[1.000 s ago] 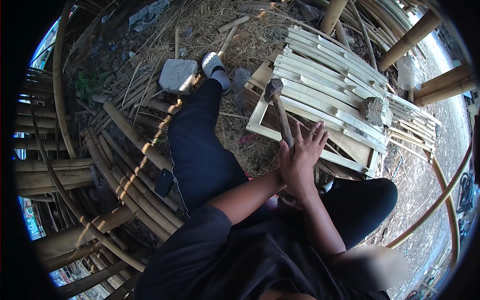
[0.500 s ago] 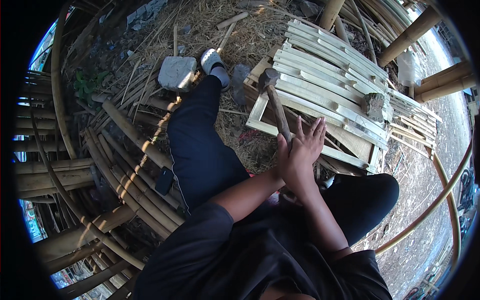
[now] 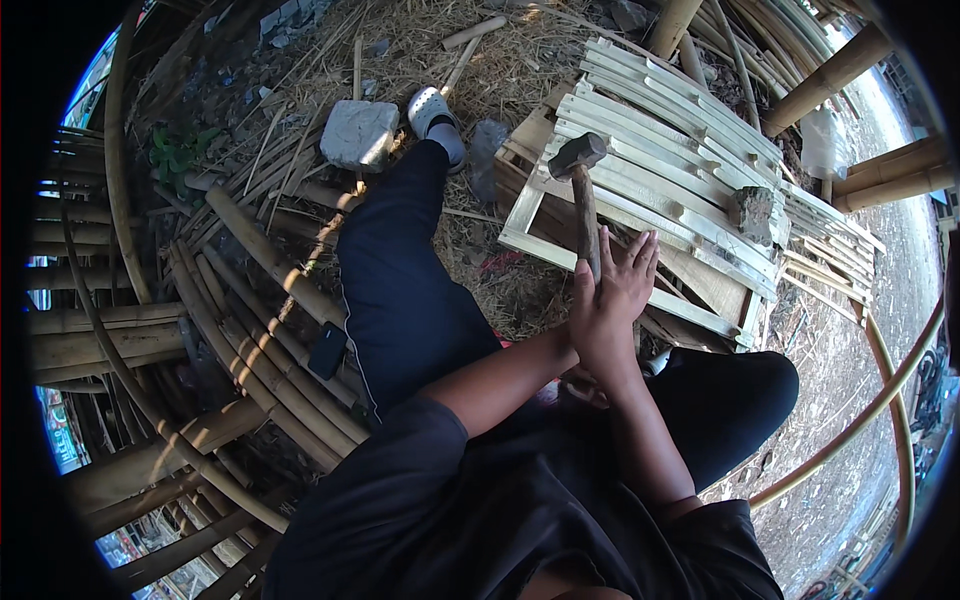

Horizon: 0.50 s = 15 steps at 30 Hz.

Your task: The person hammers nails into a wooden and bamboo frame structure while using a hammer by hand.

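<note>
Fingers of the right hand point(image 3: 612, 315) are spread wide, nearly straight and not wrapped around anything, just on the near side of the slatted frame point(image 3: 630, 178). The left forearm point(image 3: 500, 378) ends beneath that hand; the left hand is hidden, and I cannot tell whether its fingers grip. Between the right thumb and forefinger emerges the hammer point(image 3: 587, 210), its wooden handle crossing the frame's near edge in view, its dark head showing against the frame's near left part; whether they touch is unclear. The long axis runs from the palm out over the frame, leaning slightly left, head at the far end and set crosswise to the handle. It should feel stiff and head-heavy, sturdy rather than fragile, and might slip under flat palms; fingers wrapped low around the wood seem the surest hold. A masonry lump point(image 3: 757, 215) rests on the frame's right side. Left of the frame are a pale block point(image 3: 358, 135) and a light shoe point(image 3: 430, 110); beyond the frame stands a bamboo post point(image 3: 672, 25).
</note>
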Tool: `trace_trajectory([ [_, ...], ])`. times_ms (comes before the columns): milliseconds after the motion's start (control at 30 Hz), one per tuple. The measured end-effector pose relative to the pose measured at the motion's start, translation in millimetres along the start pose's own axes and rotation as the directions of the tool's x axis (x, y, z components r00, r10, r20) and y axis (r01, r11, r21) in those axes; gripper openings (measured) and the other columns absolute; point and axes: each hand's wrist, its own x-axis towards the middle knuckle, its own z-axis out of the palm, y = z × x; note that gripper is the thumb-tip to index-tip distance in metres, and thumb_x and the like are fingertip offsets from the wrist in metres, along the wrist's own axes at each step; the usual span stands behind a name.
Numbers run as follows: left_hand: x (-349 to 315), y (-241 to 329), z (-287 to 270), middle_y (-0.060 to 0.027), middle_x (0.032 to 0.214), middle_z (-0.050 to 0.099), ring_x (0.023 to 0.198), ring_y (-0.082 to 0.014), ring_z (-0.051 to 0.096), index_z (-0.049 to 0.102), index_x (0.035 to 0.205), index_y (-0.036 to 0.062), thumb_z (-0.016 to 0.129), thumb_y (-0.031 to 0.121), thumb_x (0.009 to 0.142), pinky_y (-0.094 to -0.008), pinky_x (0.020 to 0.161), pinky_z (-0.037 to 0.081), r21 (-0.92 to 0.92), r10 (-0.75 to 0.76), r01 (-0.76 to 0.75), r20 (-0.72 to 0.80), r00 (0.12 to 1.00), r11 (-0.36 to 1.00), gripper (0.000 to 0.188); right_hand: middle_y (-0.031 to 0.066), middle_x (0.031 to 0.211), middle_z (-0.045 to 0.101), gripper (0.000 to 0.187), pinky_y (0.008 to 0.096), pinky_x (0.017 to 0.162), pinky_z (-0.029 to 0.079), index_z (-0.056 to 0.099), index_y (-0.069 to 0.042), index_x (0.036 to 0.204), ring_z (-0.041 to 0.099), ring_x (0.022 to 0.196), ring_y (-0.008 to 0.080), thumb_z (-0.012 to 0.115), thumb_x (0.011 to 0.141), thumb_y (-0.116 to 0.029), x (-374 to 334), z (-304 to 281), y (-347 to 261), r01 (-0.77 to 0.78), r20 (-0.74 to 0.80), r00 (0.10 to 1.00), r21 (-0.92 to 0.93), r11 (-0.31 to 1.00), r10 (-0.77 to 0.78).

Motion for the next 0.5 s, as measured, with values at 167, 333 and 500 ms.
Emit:
trace_trajectory([
  [167,4.5,5.1,0.4,-0.0159,0.164,0.028,0.153,-0.0253,0.027,0.035,0.153,0.0009,0.042,0.024,0.100,-0.0708,0.118,0.015,-0.002,0.008,-0.008,-0.001,1.000,1.000,0.059,0.0412,0.156,0.024,0.051,0.0540,0.123,0.013,0.053,-0.006,0.146,0.017,0.150,0.0524,0.053,0.099,-0.027,7.6,-14.2,-15.2,-0.218,0.214,0.956,0.072,0.973,0.199],
  [333,4.9,2.8,5.0,-0.0160,0.164,0.028,0.153,-0.0252,0.027,0.035,0.153,0.0001,0.041,0.022,0.100,-0.0708,0.118,0.015,0.015,-0.016,0.016,-0.004,1.000,1.000,0.057,0.0392,0.158,0.021,0.055,0.0540,0.123,0.012,0.041,0.007,0.149,0.015,0.151,0.0506,0.045,0.105,-0.027,2.0,-15.7,-4.1,-0.060,0.014,0.998,0.131,0.990,0.059],
  [500,7.5,4.9,3.9,-0.0161,0.164,0.028,0.153,-0.0251,0.027,0.036,0.152,-0.0007,0.040,0.019,0.100,-0.0708,0.118,0.016,0.042,-0.004,0.004,0.000,1.000,0.999,0.056,0.0393,0.156,0.026,0.057,0.0496,0.124,0.014,0.051,0.007,0.142,0.018,0.151,0.0486,0.046,0.105,-0.036,1.5,6.2,-4.9,0.007,-0.083,0.996,-0.226,0.974,-0.026],
])
